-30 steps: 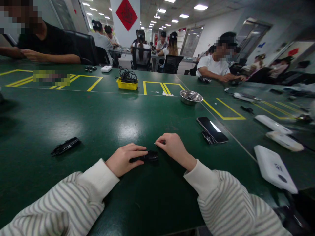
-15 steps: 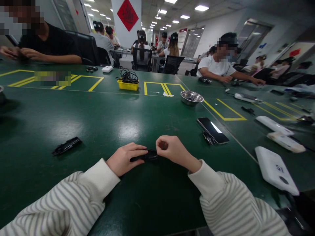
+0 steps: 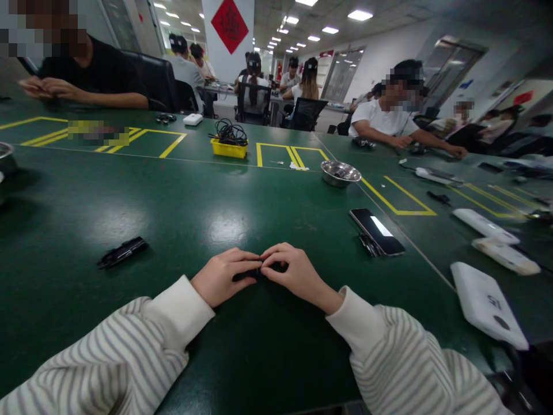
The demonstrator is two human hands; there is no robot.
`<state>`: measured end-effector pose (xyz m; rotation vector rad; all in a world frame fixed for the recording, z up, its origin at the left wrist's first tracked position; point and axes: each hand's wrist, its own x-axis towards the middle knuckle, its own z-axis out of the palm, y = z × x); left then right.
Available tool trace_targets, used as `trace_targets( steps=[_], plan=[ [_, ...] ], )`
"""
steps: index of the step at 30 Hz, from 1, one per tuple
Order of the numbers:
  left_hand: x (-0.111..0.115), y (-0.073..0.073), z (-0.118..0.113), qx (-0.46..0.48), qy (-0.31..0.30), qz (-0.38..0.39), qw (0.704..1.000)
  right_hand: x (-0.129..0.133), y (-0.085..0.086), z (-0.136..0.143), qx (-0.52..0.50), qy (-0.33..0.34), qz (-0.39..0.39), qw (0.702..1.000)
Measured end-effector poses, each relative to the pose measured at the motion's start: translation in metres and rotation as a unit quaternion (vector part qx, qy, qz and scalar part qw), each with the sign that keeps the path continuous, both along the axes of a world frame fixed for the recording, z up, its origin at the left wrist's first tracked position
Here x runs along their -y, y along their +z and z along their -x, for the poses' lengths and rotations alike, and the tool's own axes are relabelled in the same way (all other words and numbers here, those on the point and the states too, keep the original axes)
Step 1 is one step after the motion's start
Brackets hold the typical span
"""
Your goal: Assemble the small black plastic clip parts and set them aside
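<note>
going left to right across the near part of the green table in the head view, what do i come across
Loose black piece → left hand → right hand → phone → large white device with dark markings

Ceiling lights glare softly on the green tabletop.

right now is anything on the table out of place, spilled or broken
Nothing looks spilled or broken. Slightly untidy: the black cables rise in loops above the rim of the yellow bin, which looks too small for them.
</note>
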<state>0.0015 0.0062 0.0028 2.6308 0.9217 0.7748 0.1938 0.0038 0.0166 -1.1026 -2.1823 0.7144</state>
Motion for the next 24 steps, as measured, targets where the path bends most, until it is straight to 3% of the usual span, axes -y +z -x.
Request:
trace_targets(
  steps=[9, 24],
  plan=[
    [0.0004, 0.0003, 0.0000, 0.008, 0.001, -0.010, 1.000, 0.0032, 0.0010, 0.0030, 0.015, -0.006, -0.040, 0.999],
    [-0.0007, -0.0013, -0.0002, 0.008, -0.002, -0.009, 1.000, 0.0035, 0.0007, 0.0023, 0.022, -0.003, -0.032, 0.999]
  ],
)
